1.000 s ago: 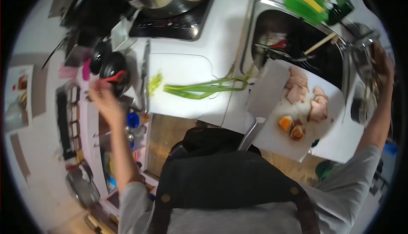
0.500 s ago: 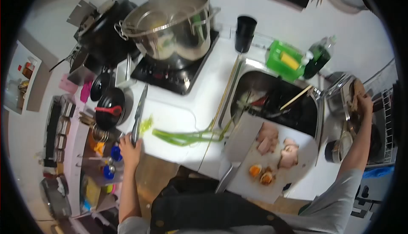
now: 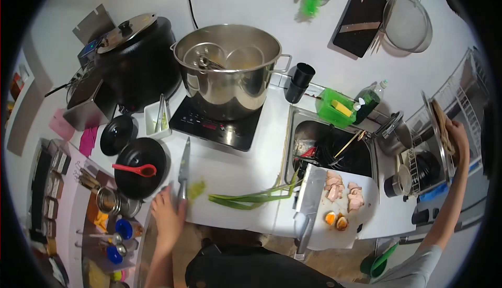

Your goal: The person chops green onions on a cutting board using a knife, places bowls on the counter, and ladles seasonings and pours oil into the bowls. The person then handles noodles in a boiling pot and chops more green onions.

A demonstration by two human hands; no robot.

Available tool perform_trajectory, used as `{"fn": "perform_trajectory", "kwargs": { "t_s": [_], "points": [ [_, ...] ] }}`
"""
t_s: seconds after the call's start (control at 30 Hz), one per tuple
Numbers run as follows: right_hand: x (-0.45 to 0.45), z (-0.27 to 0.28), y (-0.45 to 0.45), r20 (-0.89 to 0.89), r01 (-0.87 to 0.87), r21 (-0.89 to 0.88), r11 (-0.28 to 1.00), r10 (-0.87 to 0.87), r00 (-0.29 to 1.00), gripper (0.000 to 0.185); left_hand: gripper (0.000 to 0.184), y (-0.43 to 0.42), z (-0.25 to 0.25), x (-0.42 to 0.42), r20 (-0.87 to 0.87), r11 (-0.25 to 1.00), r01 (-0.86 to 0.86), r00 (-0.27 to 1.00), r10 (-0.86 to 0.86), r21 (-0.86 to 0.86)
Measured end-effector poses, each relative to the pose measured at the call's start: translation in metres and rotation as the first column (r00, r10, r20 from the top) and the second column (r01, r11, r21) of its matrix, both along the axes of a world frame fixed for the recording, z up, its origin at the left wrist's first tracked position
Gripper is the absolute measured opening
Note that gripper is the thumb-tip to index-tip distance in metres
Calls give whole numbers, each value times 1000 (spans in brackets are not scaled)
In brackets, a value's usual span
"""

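My left hand (image 3: 167, 215) lies at the near edge of the white worktop, fingers apart, its thumb beside the handle of a kitchen knife (image 3: 184, 168). Chopped green bits (image 3: 196, 189) and long spring onions (image 3: 243, 201) lie to the right of the knife. Far to the right, my right hand (image 3: 458, 135) is closed on a brown cloth (image 3: 443, 126) at the dish rack (image 3: 413, 165). A white cutting board (image 3: 366, 230) by the sink carries sliced meat (image 3: 355, 197), egg halves (image 3: 335, 220) and a cleaver (image 3: 308, 209).
A large steel pot (image 3: 227, 87) stands on an induction hob (image 3: 214, 131). Black bowls (image 3: 140, 181), one with a red spoon (image 3: 134, 170), sit on the left. The sink (image 3: 314, 131) holds dark utensils. A green sponge holder (image 3: 329, 114) and bottle (image 3: 370, 97) stand behind it.
The view has shifted, showing more of the wall. My left hand's fingers have come away from the knife handle and spread beside it. My right hand stays on the brown cloth.
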State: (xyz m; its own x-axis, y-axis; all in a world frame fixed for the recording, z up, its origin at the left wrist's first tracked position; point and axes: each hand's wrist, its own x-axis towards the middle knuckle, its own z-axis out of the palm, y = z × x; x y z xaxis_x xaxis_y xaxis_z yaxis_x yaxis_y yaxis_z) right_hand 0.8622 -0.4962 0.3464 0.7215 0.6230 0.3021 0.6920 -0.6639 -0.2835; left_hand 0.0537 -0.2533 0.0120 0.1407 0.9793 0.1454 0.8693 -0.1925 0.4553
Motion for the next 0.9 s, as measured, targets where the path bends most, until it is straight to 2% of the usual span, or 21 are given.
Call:
{"fn": "perform_trajectory", "kwargs": {
  "t_s": [0.03, 0.07, 0.1, 0.13, 0.17, 0.2, 0.23, 0.3, 0.33, 0.37, 0.4, 0.43, 0.47, 0.53, 0.57, 0.67, 0.7, 0.8, 0.83, 0.9],
  "points": [
    [-11, 16, 9, -53, -162, 25, 986, 163, 985, 49, 61, 2, 0, -6, -3, 999, 40, 999, -40, 14],
    [-93, 35, 43, -81, -41, -7, 999, 40, 996, 46, 60, 6, -1, -13, -9, 996, 81, 997, -81, 30],
    [-125, 45, 72, -106, -137, -8, 991, 135, 985, 46, 59, 10, -2, -20, 54, 983, 183, 981, -184, 28],
    [-180, 55, 111, -73, -108, -39, 993, 105, 992, 55, 59, 14, -1, -28, 113, 959, 281, 952, -283, 31],
    [-237, 56, 148, -93, -217, 17, 976, 218, 972, 57, 56, 20, -1, -36, 201, 921, 384, 899, -390, 67],
    [-275, 59, 189, -171, -215, 21, 976, 215, 962, 56, 53, 23, -2, -43, 286, 873, 477, 826, -485, 104],
    [-295, 54, 228, -154, -353, 92, 931, 363, 919, 54, 51, 26, 7, -51, 398, 843, 538, 772, -496, 7],
    [-340, 42, 313, -140, -458, 163, 874, 480, 866, 45, 47, 31, 37, -69, 602, 734, 660, 655, -457, -162],
    [-373, 45, 350, -151, -518, 6, 855, 513, 845, 44, 46, 34, 44, -80, 655, 698, 690, 619, -432, -191],
    [-394, 37, 390, -199, -533, 8, 846, 524, 828, 40, 45, 36, 50, -93, 703, 661, 717, 587, -402, -221],
    [-405, 27, 431, -217, -570, 23, 822, 560, 799, 43, 44, 39, 54, -109, 745, 622, 741, 559, -364, -252],
    [-427, 20, 461, -108, -552, -21, 834, 547, 830, 47, 44, 42, 54, -127, 711, 590, 749, 589, -384, -302],
    [-446, 13, 488, 1, -531, -65, 845, 532, 847, 51, 43, 43, 58, -143, 717, 610, 740, 585, -379, -281],
    [-468, -9, 537, -40, -511, -71, 857, 509, 860, 56, 42, 38, 69, -173, 733, 655, 713, 581, -353, -250],
    [-477, -19, 557, -63, -505, -80, 860, 501, 863, 59, 41, 36, 66, -189, 750, 668, 684, 597, -284, -292],
    [-497, -43, 598, 66, -416, -241, 877, 442, 894, 61, 42, 22, 71, -224, 775, 694, 510, 622, 111, -508],
    [-496, -51, 609, 18, -394, -250, 884, 411, 911, 63, 42, 18, 67, -234, 777, 709, 482, 613, 147, -515],
    [-494, -64, 628, 94, -382, -284, 879, 422, 902, 61, 42, 12, 59, -251, 788, 741, 428, 575, 219, -518],
    [-495, -64, 625, 31, -396, -248, 884, 416, 909, 60, 42, 12, 59, -254, 792, 743, 426, 567, 226, -516],
    [-499, -62, 622, -14, -431, -315, 846, 450, 893, 58, 41, 12, 61, -256, 795, 741, 436, 567, 215, -511]
  ]
}}
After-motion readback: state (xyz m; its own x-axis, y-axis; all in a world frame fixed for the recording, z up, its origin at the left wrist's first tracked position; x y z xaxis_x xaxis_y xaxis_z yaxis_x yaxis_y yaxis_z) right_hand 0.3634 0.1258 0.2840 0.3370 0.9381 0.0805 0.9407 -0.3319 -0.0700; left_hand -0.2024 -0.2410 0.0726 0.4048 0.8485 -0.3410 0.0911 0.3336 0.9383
